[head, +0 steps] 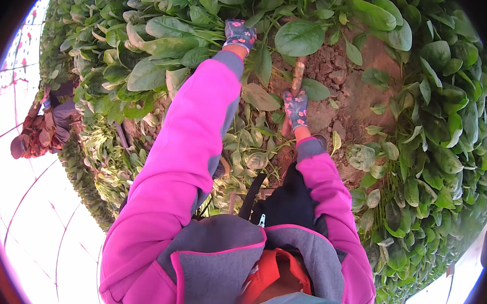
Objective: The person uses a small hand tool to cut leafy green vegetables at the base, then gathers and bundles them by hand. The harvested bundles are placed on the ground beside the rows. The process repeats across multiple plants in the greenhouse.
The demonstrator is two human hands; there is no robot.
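Note:
My left hand (240, 35), in a floral-patterned glove, is closed around the stems of a bunch of leafy greens that look like spinach (171, 36); the leaves spread out to its left. Lower and to the right, my right hand (295, 108), in a matching glove, grips a wooden handle (298, 74) that runs up over the soil. The far end of that tool is hidden under a broad green leaf (300, 38). Cut or loose leaves lie on the ground between my arms.
Bare cracked soil (337, 86) shows right of the handle. Dense leafy plants (442, 133) stand along the right side and across the top left. Another person (48, 129) crouches at the far left. My shoes are partly visible near my forearms.

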